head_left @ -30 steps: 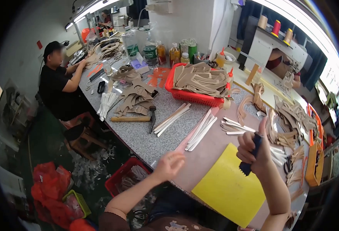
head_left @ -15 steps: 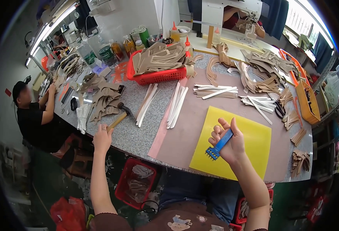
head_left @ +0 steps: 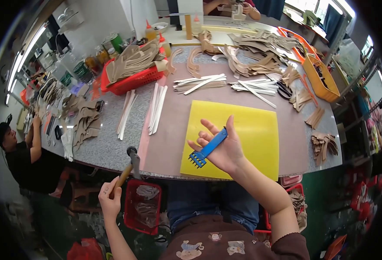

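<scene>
My left hand [head_left: 110, 200], off the table's front edge, is closed around the wooden handle of a hammer [head_left: 125, 174]; its dark metal head points up by the edge. Above a yellow cutting mat [head_left: 253, 141], my right hand [head_left: 226, 155] is turned palm up with its fingers partly spread. Across that palm lies a blue pronged leather punch [head_left: 211, 146], its teeth toward the lower left and its upper end near the thumb. Beyond the mat lie bundles of white strips [head_left: 208, 82] over tan ones, and to the left stand more white strips [head_left: 157, 109].
A red basket [head_left: 132, 83] heaped with tan leather pieces stands at the back left. Leather scraps [head_left: 260, 67], scissors [head_left: 284, 90] and an orange tray [head_left: 325, 86] are at the back right. A person [head_left: 19, 151] works at the far left. Red bins [head_left: 128, 208] sit below the table.
The view has shifted, so the table sits further left and higher. The left hand has drawn the hammer back toward me; the right hand has opened out more under the punch.
</scene>
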The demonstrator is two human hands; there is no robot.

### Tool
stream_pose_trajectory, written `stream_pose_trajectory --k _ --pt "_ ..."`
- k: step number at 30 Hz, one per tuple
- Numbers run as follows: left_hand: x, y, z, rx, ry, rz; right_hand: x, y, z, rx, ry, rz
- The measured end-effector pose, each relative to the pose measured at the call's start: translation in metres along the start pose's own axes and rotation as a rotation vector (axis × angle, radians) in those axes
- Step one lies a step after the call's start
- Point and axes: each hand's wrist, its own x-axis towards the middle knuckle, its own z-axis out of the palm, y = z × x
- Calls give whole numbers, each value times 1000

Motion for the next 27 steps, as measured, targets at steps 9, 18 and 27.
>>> stream_pose_trajectory --k 9,18,27 --pt "38 -18 49 233 -113 157 -49 -23 10 7 97 -107" --pt "59 11 86 299 -42 287 -129 -99 -33 -1143 348 -160" --pt "150 116 178 9 -159 477 -173 -222 -130 -2255 1008 -777"
